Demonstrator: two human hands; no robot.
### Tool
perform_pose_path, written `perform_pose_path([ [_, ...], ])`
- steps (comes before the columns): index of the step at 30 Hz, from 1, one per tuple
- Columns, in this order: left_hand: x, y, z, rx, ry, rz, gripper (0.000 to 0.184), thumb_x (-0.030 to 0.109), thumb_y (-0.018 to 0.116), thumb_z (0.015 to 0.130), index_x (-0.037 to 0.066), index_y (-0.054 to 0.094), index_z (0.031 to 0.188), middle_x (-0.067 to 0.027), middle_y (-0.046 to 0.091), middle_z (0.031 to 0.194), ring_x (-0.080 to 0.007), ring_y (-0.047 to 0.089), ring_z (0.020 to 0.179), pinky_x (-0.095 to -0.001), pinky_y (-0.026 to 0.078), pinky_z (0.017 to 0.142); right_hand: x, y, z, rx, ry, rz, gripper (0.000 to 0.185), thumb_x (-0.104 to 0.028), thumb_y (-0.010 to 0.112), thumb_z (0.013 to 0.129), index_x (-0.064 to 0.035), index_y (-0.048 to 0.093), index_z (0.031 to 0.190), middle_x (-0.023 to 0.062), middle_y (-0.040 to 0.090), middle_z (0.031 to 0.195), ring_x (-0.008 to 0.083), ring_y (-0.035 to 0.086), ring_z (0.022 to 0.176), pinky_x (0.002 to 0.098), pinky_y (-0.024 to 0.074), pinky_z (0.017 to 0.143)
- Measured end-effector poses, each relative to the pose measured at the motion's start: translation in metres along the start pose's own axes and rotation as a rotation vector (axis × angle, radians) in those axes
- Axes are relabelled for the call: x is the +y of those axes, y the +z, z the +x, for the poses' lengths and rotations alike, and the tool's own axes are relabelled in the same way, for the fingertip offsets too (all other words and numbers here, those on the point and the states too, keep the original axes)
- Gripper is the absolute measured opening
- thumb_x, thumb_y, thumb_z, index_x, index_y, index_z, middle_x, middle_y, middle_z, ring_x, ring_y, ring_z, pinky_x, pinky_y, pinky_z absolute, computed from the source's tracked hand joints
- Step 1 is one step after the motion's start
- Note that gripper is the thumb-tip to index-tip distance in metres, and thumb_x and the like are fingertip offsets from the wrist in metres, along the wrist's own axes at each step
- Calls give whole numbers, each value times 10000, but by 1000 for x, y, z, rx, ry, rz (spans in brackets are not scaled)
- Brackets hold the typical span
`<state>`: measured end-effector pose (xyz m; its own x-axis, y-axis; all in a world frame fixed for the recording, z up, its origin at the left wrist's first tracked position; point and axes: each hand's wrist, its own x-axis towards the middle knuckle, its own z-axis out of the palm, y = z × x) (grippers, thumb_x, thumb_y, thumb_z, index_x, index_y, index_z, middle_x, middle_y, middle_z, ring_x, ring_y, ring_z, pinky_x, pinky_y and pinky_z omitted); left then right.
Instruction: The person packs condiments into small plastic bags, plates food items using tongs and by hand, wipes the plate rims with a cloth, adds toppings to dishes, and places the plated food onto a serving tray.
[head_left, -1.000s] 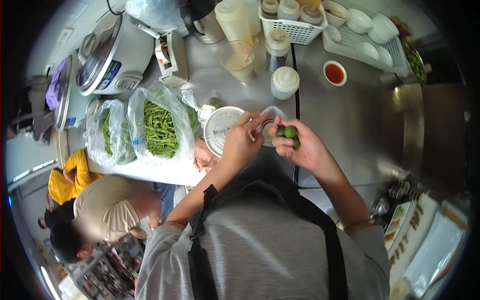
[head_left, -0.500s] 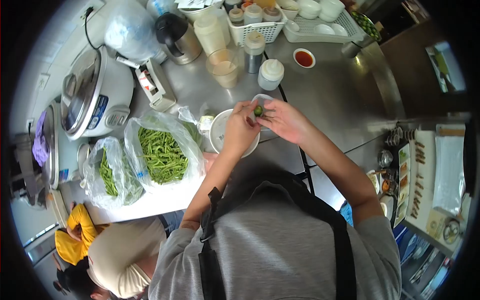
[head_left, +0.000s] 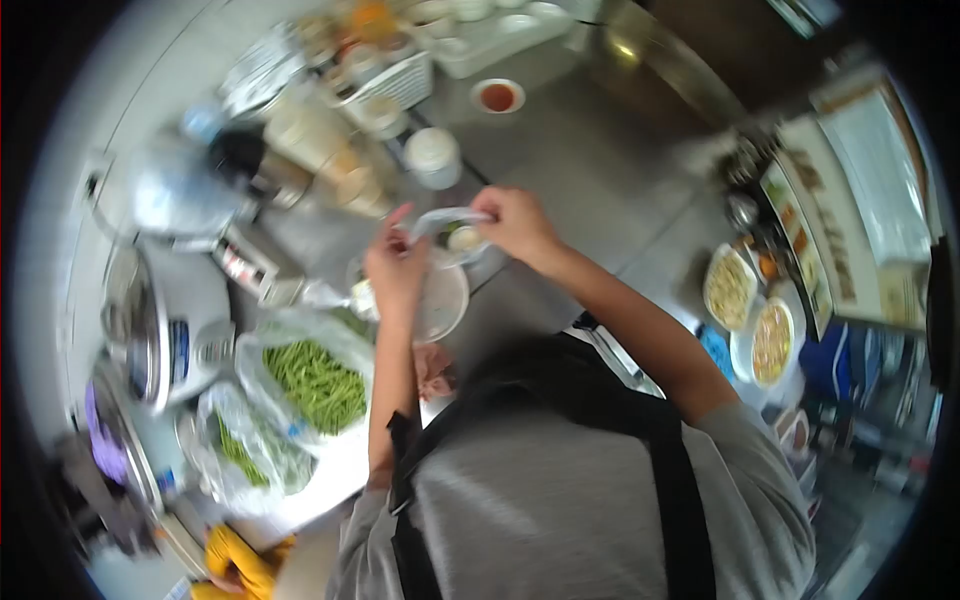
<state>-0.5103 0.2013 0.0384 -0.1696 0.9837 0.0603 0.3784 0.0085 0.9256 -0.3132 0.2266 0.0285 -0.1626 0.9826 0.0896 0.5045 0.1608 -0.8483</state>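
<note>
Since our small plastic bag (head_left: 450, 215) looks floppy, our right hand (head_left: 520, 230) wisely pinches the rim; left hand (head_left: 395, 270), we can't tell.

Short grey sleeves, grey shirt (head_left: 540, 500), black straps.

We have a clear plastic bag (head_left: 450, 216) held up over the table (head_left: 610, 190), its whitish rim spread wide. Through it we see something pale and round beside dark green, too blurred to identify.
</note>
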Motion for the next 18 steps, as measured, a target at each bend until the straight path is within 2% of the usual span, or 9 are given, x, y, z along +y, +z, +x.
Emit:
perform_pose_path([
  [2,-3,0,2,34,114,117,480,-18,661,705,111,639,1167,31,471,670,-75,443,577,-234,409,527,-3,-4,-7,75,-29,21,213,-90,694,679,-35,653,880,114,655,761,208,645,695,341,503,634],
  [4,-9,8,1,-59,-27,-161,550,-65,598,740,113,570,1259,25,472,737,-58,481,603,-203,433,544,-6,0,-17,84,-3,194,256,-165,727,671,-42,651,882,117,648,802,221,637,714,349,500,645],
  [5,-18,11,2,-126,-5,-205,552,-69,570,785,59,495,1317,-1,517,794,-65,521,616,-213,467,559,-13,-1,-24,-21,53,276,386,-225,758,663,-51,625,981,120,650,837,227,637,758,349,500,688],
  [6,3,15,-4,-191,-165,-359,569,-49,559,822,6,408,1368,-36,565,891,-96,573,734,-252,502,666,-15,5,-32,-37,-19,212,516,-252,779,659,-54,575,1090,122,649,912,255,636,840,379,499,735],
  [8,6,24,-6,-324,-294,-558,590,-44,548,836,-10,358,1394,-55,574,957,-123,579,841,-278,491,759,-2,23,-41,119,-257,-71,557,-219,767,653,-54,541,1135,144,633,971,311,620,897,407,494,764],
  [10,7,21,-7,-444,-341,-598,703,2,620,810,-12,291,1431,-104,543,1127,-165,544,1031,-314,444,899,5,29,-36,37,-43,-32,510,-204,753,644,-52,550,1086,169,636,964,343,619,878,426,500,732],
  [14,6,20,-18,-485,60,23,955,70,768,653,20,254,1457,-133,469,1250,-205,525,1064,-330,440,905,17,25,-36,-21,70,15,303,-138,685,654,-47,587,926,176,637,889,367,612,837,440,490,730],
  [16,3,38,-13,-438,534,359,837,68,771,637,24,390,1380,-115,514,1187,-199,530,1062,-313,430,908,5,8,-35,-91,45,56,226,-116,655,660,-53,594,869,173,625,834,366,605,811,448,479,730],
  [18,9,56,-3,-684,296,-50,615,87,786,630,24,546,1192,-83,576,1111,-158,553,1017,-290,448,870,-10,-14,-43,34,-228,52,168,-100,616,680,-51,594,839,179,610,777,371,601,744,453,469,687],
])
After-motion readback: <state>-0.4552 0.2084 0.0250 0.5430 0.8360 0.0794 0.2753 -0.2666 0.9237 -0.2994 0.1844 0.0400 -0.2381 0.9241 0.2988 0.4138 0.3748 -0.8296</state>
